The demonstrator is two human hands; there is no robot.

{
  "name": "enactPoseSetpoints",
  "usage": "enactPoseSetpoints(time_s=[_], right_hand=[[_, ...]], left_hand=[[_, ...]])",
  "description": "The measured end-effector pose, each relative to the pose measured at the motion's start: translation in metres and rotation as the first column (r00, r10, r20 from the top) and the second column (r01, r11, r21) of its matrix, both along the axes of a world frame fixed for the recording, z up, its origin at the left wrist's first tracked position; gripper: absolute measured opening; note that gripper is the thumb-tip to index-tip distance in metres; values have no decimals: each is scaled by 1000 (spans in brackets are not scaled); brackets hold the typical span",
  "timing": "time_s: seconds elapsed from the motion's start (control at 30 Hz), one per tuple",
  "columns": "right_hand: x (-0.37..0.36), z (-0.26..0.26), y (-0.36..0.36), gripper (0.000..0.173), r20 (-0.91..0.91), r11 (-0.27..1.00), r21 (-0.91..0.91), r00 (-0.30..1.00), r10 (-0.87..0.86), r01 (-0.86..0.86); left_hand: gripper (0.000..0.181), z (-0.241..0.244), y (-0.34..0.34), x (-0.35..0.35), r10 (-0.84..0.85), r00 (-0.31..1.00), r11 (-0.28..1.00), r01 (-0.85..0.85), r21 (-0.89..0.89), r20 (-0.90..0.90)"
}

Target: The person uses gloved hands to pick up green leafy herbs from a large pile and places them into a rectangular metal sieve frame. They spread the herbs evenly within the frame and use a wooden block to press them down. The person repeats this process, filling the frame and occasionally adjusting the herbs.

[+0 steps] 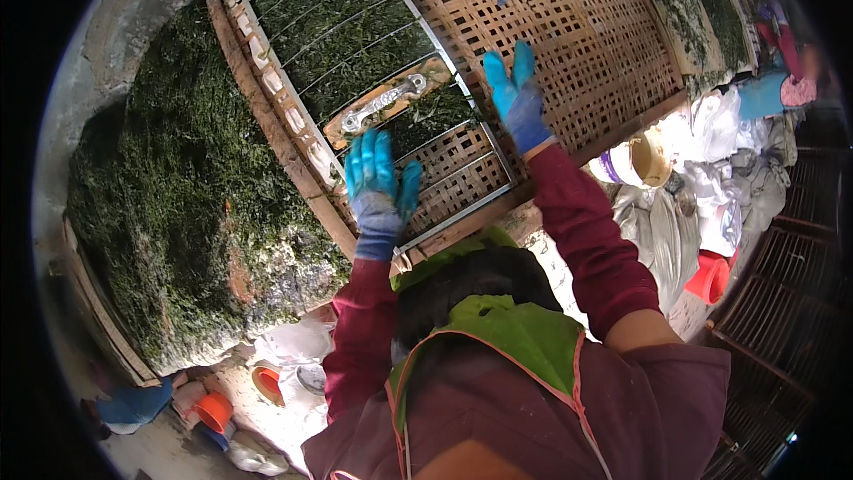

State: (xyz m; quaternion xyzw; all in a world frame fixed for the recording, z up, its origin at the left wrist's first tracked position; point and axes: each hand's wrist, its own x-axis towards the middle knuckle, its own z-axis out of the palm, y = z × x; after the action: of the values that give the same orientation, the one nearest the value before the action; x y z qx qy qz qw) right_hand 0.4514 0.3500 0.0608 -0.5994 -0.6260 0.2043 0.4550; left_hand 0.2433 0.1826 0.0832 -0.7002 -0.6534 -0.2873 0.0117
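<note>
My left hand (374, 177), in a knit glove with a blue-green coated palm, lies palm down at the near end of a wooden block with a metal pull handle (383, 105). Its fingertips are close to the block; I cannot tell whether they touch. The block sits on a metal frame with thin cross wires (490, 135), which rests over dark green shredded plant matter (346, 10) on a woven bamboo tray (566, 33). My right hand (518, 97), gloved alike, is over the weave just right of the frame, fingers apart and holding nothing.
A large heap of the same green matter (180, 167) is to the left. White rags or plastic pieces (273, 83) line the tray's left rim. Plastic sacks (656, 227), a white bucket (633, 161) and a red bucket (708, 278) stand at right. Another person (783, 40) is at far right.
</note>
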Motion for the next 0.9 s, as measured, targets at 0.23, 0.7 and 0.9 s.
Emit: enactPoseSetpoints(time_s=[0.23, 0.7, 0.9], right_hand=[[-40, 18, -78, 54, 667, 670, 157, 578, 470, -725], [45, 46, -9, 40, 235, 838, 250, 870, 434, -486], [-15, -3, -60, 61, 266, 994, 85, 963, 46, -71]], left_hand=[[62, -11, -21, -10, 22, 986, 991, -44, -126, -165], [67, -26, -64, -36, 209, 954, 965, -237, -115, -214], [57, -6, -37, -26, 175, 982, 964, -186, 193, 73]])
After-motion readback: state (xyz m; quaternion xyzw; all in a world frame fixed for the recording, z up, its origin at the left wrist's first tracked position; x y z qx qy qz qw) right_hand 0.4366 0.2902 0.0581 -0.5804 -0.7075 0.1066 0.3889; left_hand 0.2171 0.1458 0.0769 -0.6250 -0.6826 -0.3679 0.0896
